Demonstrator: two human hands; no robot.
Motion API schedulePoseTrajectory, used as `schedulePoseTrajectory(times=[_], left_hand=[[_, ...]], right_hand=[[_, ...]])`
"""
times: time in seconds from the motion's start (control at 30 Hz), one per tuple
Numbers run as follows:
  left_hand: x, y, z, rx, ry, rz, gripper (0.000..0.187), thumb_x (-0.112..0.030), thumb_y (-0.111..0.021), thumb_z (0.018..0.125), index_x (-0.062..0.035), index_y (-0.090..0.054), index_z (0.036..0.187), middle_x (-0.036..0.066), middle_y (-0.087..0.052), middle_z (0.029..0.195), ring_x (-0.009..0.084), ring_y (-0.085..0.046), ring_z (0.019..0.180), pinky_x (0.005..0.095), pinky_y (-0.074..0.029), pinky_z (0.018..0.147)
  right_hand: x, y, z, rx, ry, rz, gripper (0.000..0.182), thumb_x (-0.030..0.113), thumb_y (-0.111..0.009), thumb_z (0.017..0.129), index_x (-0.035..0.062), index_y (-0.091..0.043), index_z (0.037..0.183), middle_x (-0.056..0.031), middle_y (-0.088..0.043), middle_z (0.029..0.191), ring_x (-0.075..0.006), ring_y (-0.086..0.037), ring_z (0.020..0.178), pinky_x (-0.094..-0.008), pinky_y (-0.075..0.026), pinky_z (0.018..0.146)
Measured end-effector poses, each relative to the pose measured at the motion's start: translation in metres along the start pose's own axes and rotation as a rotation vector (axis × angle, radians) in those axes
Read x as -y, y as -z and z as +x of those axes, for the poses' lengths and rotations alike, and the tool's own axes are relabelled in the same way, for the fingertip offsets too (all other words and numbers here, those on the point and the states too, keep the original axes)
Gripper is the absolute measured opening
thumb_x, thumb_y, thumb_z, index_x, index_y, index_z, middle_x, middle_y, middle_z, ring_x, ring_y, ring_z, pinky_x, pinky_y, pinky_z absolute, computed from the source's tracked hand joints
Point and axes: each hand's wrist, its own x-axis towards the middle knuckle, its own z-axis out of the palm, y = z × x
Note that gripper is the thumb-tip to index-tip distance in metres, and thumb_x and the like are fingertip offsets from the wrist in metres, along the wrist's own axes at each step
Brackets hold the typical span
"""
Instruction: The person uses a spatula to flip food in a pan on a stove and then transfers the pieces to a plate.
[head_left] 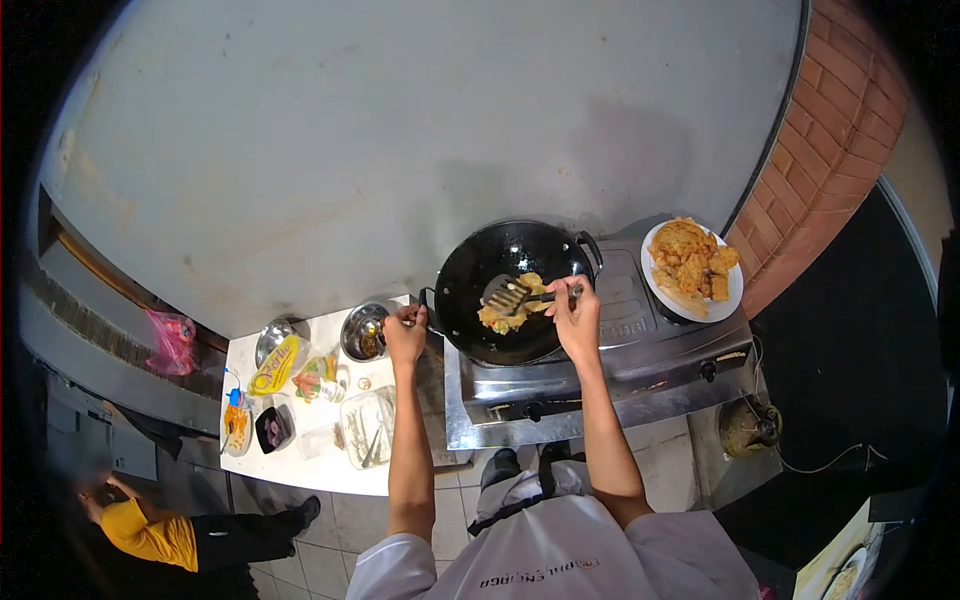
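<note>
A black wok (480, 262) sits on the left side of a steel gas stove (630, 365). My left hand (405, 335) is closed at the wok's left handle. In my right hand (575, 312) is the dark handle of a slotted spatula (508, 296). The spatula's head lies over yellowish food (536, 290) inside the wok. To the right, a white plate (735, 300) on the stove holds golden fried pieces (688, 255).
A white table (330, 475) at the left bears metal bowls (358, 325), a yellow packet (276, 368), a clear container (365, 425) and a black dish (273, 428). A person in a yellow shirt (150, 530) is at lower left. A gas cylinder (748, 428) stands at right.
</note>
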Motion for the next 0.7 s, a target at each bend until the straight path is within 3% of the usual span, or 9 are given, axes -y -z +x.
schedulePoseTrajectory(times=[0.1,0.13,0.17,0.23,0.27,0.3,0.4,0.43,0.7], left_hand=[[0.003,-0.001,0.002,-0.011,-0.002,-0.016,0.026,-0.019,-0.067,0.081,0.0045,-0.069,0.09,0.011,-0.063,0.064,0.0151,-0.058,0.058,0.0296,-0.046,0.058],[0.005,-0.002,0.002,-0.013,0.024,-0.036,0.026,-0.02,-0.067,0.081,0.0046,-0.069,0.09,0.011,-0.063,0.064,0.0144,-0.057,0.058,0.0294,-0.046,0.058],[0.003,0.0,0.001,-0.012,0.025,-0.036,0.026,-0.02,-0.067,0.081,0.0046,-0.069,0.09,0.011,-0.063,0.064,0.0144,-0.057,0.058,0.0294,-0.046,0.058],[-0.002,0.002,0.0,0.025,0.034,-0.044,0.026,-0.02,-0.067,0.082,0.0048,-0.069,0.089,0.011,-0.063,0.064,0.0134,-0.056,0.057,0.0296,-0.046,0.058],[0.001,0.001,0.0,0.025,0.038,-0.043,0.026,-0.02,-0.067,0.082,0.0048,-0.069,0.089,0.011,-0.063,0.064,0.0134,-0.056,0.057,0.0296,-0.046,0.058],[0.005,0.0,0.001,0.027,0.013,-0.025,0.026,-0.02,-0.067,0.082,0.0047,-0.069,0.089,0.011,-0.063,0.064,0.0135,-0.056,0.057,0.0296,-0.045,0.058],[0.005,0.0,0.002,0.04,0.024,-0.007,0.026,-0.021,-0.068,0.081,0.0032,-0.07,0.089,0.012,-0.064,0.066,0.0182,-0.06,0.06,0.0312,-0.047,0.061],[0.003,0.001,0.002,0.053,0.058,-0.006,0.026,-0.023,-0.07,0.079,0.0018,-0.07,0.089,0.014,-0.066,0.069,0.0229,-0.064,0.063,0.0329,-0.049,0.064],[0.0,0.001,0.002,0.041,0.042,-0.023,0.026,-0.022,-0.07,0.078,0.002,-0.07,0.089,0.015,-0.066,0.071,0.0241,-0.065,0.065,0.0337,-0.05,0.066]], right_hand=[[0.002,0.005,0.003,-0.035,0.145,-0.105,0.009,0.007,-0.05,0.093,-0.001,-0.052,0.088,-0.0058,-0.062,0.081,-0.009,-0.056,0.055,-0.0233,-0.044,0.051],[0.004,0.01,0.005,-0.023,0.112,-0.175,0.008,0.005,-0.053,0.09,-0.0023,-0.051,0.091,-0.0159,-0.063,0.08,-0.0266,-0.065,0.073,-0.0351,-0.048,0.062],[0.007,0.013,0.006,-0.023,0.112,-0.175,0.008,0.005,-0.053,0.09,-0.0023,-0.051,0.091,-0.0159,-0.063,0.08,-0.0266,-0.065,0.073,-0.0351,-0.048,0.062],[0.016,0.016,0.009,-0.05,0.249,-0.334,0.005,0.003,-0.051,0.09,-0.002,-0.051,0.091,-0.0119,-0.06,0.076,-0.0159,-0.058,0.057,-0.0293,-0.044,0.055],[0.031,0.018,0.01,-0.045,0.277,-0.379,0.006,0.003,-0.052,0.09,-0.0026,-0.05,0.092,-0.017,-0.058,0.077,-0.0274,-0.059,0.064,-0.0344,-0.045,0.06],[0.036,0.019,0.014,-0.041,0.276,-0.379,0.006,0.003,-0.052,0.09,-0.0026,-0.05,0.092,-0.017,-0.058,0.077,-0.0274,-0.059,0.064,-0.0344,-0.045,0.06],[0.043,0.023,0.031,0.093,0.393,-0.426,0.007,0.003,-0.05,0.09,-0.0024,-0.047,0.094,-0.0216,-0.058,0.084,-0.0432,-0.055,0.081,-0.0412,-0.045,0.07],[0.045,0.023,0.038,0.094,0.396,-0.43,0.007,0.003,-0.05,0.09,-0.0024,-0.047,0.094,-0.0216,-0.058,0.084,-0.0432,-0.055,0.081,-0.0412,-0.045,0.07],[0.04,0.007,0.085,0.478,0.27,-0.636,0.016,0.012,-0.047,0.093,-0.0031,-0.044,0.096,-0.0264,-0.059,0.086,-0.0469,-0.054,0.088,-0.048,-0.043,0.075]])
